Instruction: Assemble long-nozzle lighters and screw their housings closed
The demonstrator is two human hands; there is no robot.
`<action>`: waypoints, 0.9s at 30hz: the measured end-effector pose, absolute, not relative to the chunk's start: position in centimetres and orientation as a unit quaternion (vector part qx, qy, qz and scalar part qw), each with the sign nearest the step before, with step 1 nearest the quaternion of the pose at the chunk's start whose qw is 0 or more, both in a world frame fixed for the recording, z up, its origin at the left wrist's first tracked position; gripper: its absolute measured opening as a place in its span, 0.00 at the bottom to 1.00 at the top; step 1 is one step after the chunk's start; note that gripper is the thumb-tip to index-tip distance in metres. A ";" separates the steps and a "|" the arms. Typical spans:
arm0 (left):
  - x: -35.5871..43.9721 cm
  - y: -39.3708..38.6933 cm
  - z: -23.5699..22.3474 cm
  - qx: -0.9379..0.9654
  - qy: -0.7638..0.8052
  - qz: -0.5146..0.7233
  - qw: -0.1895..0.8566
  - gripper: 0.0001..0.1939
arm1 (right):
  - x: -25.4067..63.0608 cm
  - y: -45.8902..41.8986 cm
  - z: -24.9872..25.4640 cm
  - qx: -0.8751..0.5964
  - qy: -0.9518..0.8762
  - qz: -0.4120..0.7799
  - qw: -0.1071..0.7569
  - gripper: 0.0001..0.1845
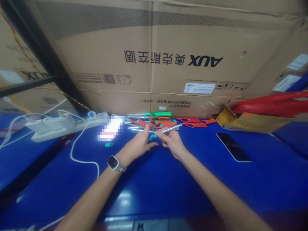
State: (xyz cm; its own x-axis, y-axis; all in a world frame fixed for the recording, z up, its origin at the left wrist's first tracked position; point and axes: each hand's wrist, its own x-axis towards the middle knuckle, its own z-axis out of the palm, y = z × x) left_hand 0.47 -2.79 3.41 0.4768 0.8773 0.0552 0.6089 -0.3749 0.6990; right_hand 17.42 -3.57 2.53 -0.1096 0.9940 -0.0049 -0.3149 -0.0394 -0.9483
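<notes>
seen near to far, i look down past the watch point(113, 162) on the left wrist to both hands, over the blue table point(154, 192). the right hand point(173, 141) is closed, pinching a silver tube point(172, 128) that slants up to the right. the left hand point(139, 142) is partly curled beside a blue piece point(152, 137); i cannot tell whether it grips it. the tube and the blue piece meet or overlap between the hands, and i cannot tell whether they are joined. i judge the handling to be under way, not finished; what is left i cannot count. a teal cap point(109, 145) lies to the left, a phone point(233, 147) to the right. just beyond the fingers lie orange lighters point(166, 124) and a green lighter point(161, 114), with a large carton point(168, 35) behind.
</notes>
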 end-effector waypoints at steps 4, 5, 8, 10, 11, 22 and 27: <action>0.7 -2.6 3.6 0.786 0.438 0.211 0.382 0.33 | 17.7 -3.4 2.6 -0.378 -0.440 0.608 0.542 0.20; 0.8 -2.5 3.6 0.785 0.432 0.209 0.391 0.31 | 17.7 -3.3 2.6 -0.376 -0.439 0.613 0.538 0.20; 1.2 -2.4 3.4 0.783 0.427 0.216 0.397 0.22 | 17.5 -3.4 2.5 -0.380 -0.439 0.614 0.534 0.22; 1.3 -2.4 3.3 0.782 0.430 0.222 0.393 0.19 | 17.3 -3.5 2.4 -0.396 -0.437 0.601 0.539 0.23; 1.4 -2.3 3.2 0.782 0.432 0.224 0.389 0.19 | 17.3 -3.5 2.3 -0.406 -0.437 0.593 0.541 0.23; 1.5 -2.3 3.5 0.777 0.430 0.220 0.404 0.18 | 17.7 -3.4 1.6 -0.400 -0.493 0.572 0.520 0.22; 1.7 -2.2 3.7 0.753 0.443 0.207 0.441 0.19 | 17.2 -3.4 1.7 -0.386 -0.458 0.598 0.533 0.23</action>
